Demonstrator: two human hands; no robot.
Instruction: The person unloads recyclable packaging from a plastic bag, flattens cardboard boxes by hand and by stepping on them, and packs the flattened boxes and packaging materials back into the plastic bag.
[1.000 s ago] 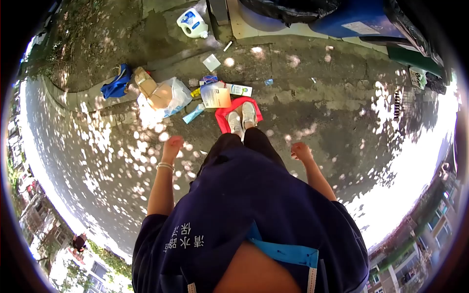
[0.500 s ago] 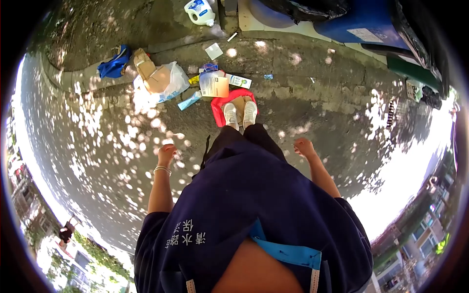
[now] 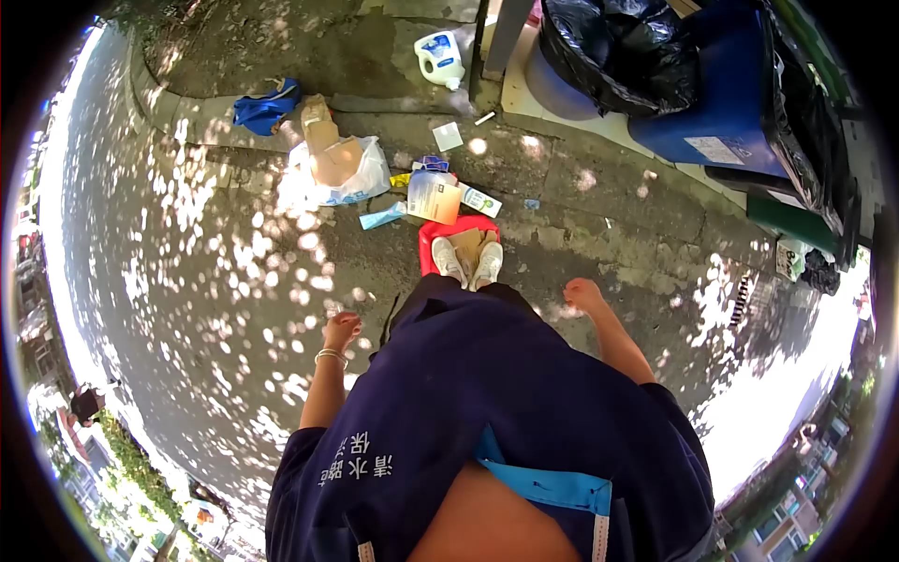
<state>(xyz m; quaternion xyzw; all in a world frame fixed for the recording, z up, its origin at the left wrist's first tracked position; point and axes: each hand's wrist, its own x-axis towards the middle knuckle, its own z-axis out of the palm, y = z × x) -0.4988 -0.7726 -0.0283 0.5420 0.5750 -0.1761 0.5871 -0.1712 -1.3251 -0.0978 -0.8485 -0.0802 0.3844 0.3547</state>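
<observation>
My left hand (image 3: 343,328) hangs at my left side, fingers curled, with nothing seen in it. My right hand (image 3: 582,294) is held out on the other side, also with curled fingers and nothing seen in it. Between them, my white shoes (image 3: 488,263) stand on a red bag (image 3: 428,234) with brown cardboard in it. Just beyond the bag lie an orange and white box (image 3: 434,199), a green and white carton (image 3: 480,199) and a light blue packet (image 3: 383,215). Neither hand touches any of these.
A clear plastic bag (image 3: 375,170) with cardboard (image 3: 337,161) and a blue bag (image 3: 266,110) lie left. A white jug (image 3: 439,58) lies farther off. Bins with black liners (image 3: 618,56) stand at upper right. Another person (image 3: 86,405) is at far left.
The view has shifted, showing more of the bins. My feet have moved apart on the red bag, uncovering cardboard. My left hand has come lower and nearer my body.
</observation>
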